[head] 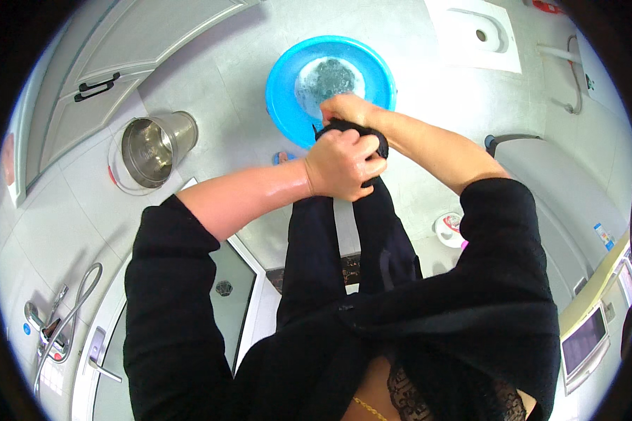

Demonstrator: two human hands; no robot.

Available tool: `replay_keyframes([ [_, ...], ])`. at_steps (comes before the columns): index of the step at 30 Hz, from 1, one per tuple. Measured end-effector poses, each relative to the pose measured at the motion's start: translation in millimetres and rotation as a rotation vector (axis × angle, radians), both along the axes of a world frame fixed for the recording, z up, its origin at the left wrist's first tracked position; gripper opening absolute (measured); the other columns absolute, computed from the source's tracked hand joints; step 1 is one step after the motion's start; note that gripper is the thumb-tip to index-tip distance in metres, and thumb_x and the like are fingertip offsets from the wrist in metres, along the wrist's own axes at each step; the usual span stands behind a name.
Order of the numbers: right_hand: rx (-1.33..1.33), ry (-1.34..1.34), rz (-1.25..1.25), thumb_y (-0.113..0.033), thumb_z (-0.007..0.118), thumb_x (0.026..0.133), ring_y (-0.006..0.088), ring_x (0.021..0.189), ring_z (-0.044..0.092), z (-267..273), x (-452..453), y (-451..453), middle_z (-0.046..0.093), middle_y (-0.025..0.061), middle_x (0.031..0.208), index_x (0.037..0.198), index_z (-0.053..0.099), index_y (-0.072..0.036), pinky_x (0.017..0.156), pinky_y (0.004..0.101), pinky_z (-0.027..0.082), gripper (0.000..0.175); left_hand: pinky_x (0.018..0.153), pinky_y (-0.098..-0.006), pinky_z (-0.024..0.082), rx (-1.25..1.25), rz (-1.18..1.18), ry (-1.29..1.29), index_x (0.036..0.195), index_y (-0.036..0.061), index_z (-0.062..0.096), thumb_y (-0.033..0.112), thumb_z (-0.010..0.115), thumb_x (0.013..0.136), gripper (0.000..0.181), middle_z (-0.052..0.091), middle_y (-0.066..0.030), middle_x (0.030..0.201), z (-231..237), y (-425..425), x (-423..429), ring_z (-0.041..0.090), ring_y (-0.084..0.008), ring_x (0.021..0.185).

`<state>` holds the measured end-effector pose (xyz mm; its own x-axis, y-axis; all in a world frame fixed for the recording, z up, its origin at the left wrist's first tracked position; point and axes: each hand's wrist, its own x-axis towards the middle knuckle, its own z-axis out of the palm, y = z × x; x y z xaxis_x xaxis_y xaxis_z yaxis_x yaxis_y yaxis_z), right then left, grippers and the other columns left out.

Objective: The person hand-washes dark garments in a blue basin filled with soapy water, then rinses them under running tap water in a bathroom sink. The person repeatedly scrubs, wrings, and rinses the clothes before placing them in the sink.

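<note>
Both hands grip one bunched black cloth (377, 138) in front of my knees. My left hand (347, 163) is closed around its near part, with knuckles facing up. Just beyond it, my right hand (350, 111) holds the far side of the cloth, over the near rim of a blue plastic basin (283, 100). Foamy water (331, 79) lies in the bottom of the basin, which stands on the tiled floor. Most of the cloth is hidden by my fingers, so I cannot tell what item it is. My left forearm looks wet.
A metal bucket (184, 131) lies tipped at left, near a white cabinet (121, 47). At far right is a squat toilet (487, 34). A white plastic bottle (449, 230) stands by my right leg, beside a bathtub (553, 184). A shower hose (79, 305) hangs at lower left.
</note>
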<state>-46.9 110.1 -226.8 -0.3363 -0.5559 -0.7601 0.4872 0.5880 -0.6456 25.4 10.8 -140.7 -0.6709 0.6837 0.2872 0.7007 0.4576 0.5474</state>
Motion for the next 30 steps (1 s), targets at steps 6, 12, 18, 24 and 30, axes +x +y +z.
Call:
replay_keyframes([
  [6,0.035,0.274,0.170,-0.020,0.055,0.068,0.0256,0.071,0.062,-19,17,3,0.064,0.0164,0.074,0.067,0.066,-0.005,0.066,0.0339,0.048,0.018,0.046,-0.0307,0.038,-0.023,-0.115,-0.022,0.071,0.0177,0.055,0.030,0.072,0.045,0.033,0.046,-0.0012,0.074,-22,5,15,0.047,-0.0168,0.059],
  [12,0.142,0.348,0.171,-0.019,0.058,0.066,0.0308,0.071,0.062,-54,23,-2,0.065,0.0151,0.075,0.068,0.067,-0.009,0.065,0.0356,0.048,0.013,0.045,-0.0292,0.035,-0.121,-0.195,0.010,0.068,0.0188,0.053,0.032,0.073,0.044,0.034,0.044,-0.0011,0.072,-66,1,19,0.047,-0.0157,0.058],
  [18,-0.063,-0.533,-0.987,-0.030,0.066,0.068,0.0233,0.073,0.055,-101,12,18,0.056,0.0111,0.076,0.070,0.055,-0.004,0.072,0.0338,0.044,0.028,0.059,-0.0358,0.045,0.130,0.479,-0.299,0.075,0.0086,0.055,0.018,0.064,0.058,0.021,0.054,-0.0099,0.076,-89,-12,-13,0.056,-0.0276,0.067],
  [24,1.000,0.367,-0.797,-0.026,0.071,0.066,0.0357,0.109,0.046,-138,53,95,0.043,0.0252,0.118,0.114,0.045,0.005,0.091,0.0390,0.040,0.063,0.071,-0.0307,0.047,1.020,1.397,-1.171,0.091,0.0014,0.061,0.021,0.049,0.078,0.026,0.062,-0.0084,0.085,-107,-62,-18,0.059,-0.0186,0.077],
  [30,0.573,-0.028,-0.943,-0.014,0.069,0.066,0.0285,0.085,0.060,-221,109,101,0.058,0.0198,0.102,0.111,0.048,0.003,0.070,0.0350,0.051,0.052,0.085,-0.0404,0.046,1.564,1.258,-1.517,0.105,0.0049,0.057,0.033,0.037,0.082,0.041,0.060,-0.0105,0.105,-85,-78,-9,0.058,-0.0272,0.097],
])
